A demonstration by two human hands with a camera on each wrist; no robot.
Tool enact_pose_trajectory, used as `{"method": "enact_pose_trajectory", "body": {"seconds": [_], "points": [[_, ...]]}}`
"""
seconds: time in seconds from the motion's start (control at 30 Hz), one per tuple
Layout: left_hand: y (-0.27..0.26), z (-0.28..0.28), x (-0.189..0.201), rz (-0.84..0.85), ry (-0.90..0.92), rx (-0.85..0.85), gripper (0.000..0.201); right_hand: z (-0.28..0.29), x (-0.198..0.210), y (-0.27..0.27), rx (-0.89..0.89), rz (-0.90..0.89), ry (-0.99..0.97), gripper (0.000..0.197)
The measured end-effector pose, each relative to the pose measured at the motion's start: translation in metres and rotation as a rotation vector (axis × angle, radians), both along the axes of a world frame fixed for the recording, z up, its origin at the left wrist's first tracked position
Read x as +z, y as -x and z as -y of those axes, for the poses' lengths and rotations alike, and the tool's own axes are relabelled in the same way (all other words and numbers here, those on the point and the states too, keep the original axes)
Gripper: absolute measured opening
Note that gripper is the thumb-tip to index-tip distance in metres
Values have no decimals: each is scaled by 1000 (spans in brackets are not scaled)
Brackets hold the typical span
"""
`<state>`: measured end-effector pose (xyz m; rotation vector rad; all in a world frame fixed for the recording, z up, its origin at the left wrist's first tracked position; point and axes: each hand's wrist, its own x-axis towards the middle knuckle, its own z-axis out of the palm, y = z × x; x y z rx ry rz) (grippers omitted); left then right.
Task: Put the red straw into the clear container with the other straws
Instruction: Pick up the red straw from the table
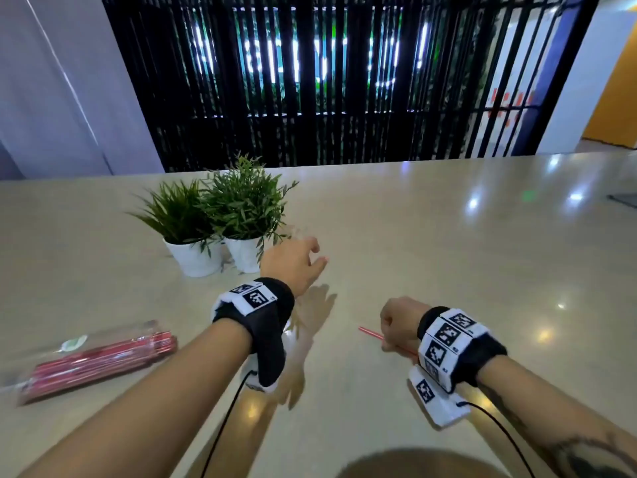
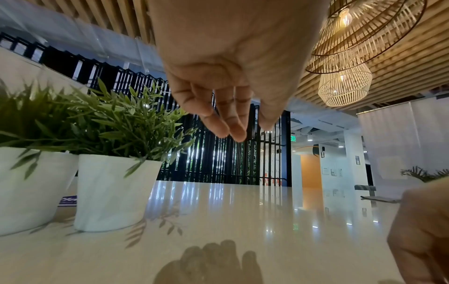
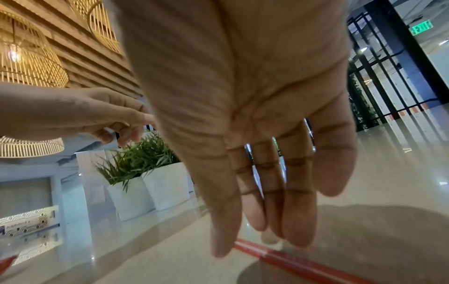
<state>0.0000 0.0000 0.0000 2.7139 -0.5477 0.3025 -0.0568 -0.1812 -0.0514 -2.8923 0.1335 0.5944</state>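
A single red straw (image 1: pixel 370 334) lies on the beige table (image 1: pixel 448 253), and it shows close up in the right wrist view (image 3: pixel 291 262). My right hand (image 1: pixel 393 326) hovers over it with fingers (image 3: pixel 298 211) straight and pointing down, tips at the straw without curling round it. A clear plastic pack of red straws (image 1: pixel 96 357) lies flat at the left, and its end shows at the edge of the right wrist view (image 3: pixel 9 257). My left hand (image 1: pixel 315 257) hangs above the table beside the plants, fingers (image 2: pixel 233 130) relaxed and holding nothing.
Two small green plants in white pots (image 1: pixel 193 258) (image 1: pixel 244 258) stand behind the left hand. A dark slatted screen (image 1: pixel 327 81) rises past the table's far edge. Black cables run from both wrist bands toward me.
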Motion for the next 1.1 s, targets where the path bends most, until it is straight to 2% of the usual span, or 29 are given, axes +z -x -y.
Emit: {"method": "enact_pose_trajectory", "body": {"seconds": [0.13,0.27,0.4,0.5,0.63,0.67,0.8,0.9,1.03,1.1], "points": [[-4,-3,-10,26,-26,22,35,-2,-9,-8,-8,7,40,11],[-6,-6,-17,12,-20,22,36,-1,-18,-16,-30,51,49,17],[-5,-8,-20,0,-8,26,35,1,-18,-20,-36,4,-11,11],[-5,-10,-23,10,12,36,34,2,-18,-20,-56,-17,-53,16],[-5,-14,-23,48,30,38,36,4,-21,-17,-33,-23,-78,1],[-5,-15,-24,58,38,36,36,4,-22,-17,-27,-23,-81,3],[-3,-20,-23,80,66,26,37,3,-14,-14,3,84,-109,11],[-4,-25,-23,94,74,26,36,-2,6,-14,6,257,-266,25],[-1,-36,-18,114,86,61,33,-23,35,-11,-116,444,-682,18],[1,-47,-15,119,91,84,32,-36,45,-12,-195,469,-866,14]]}}
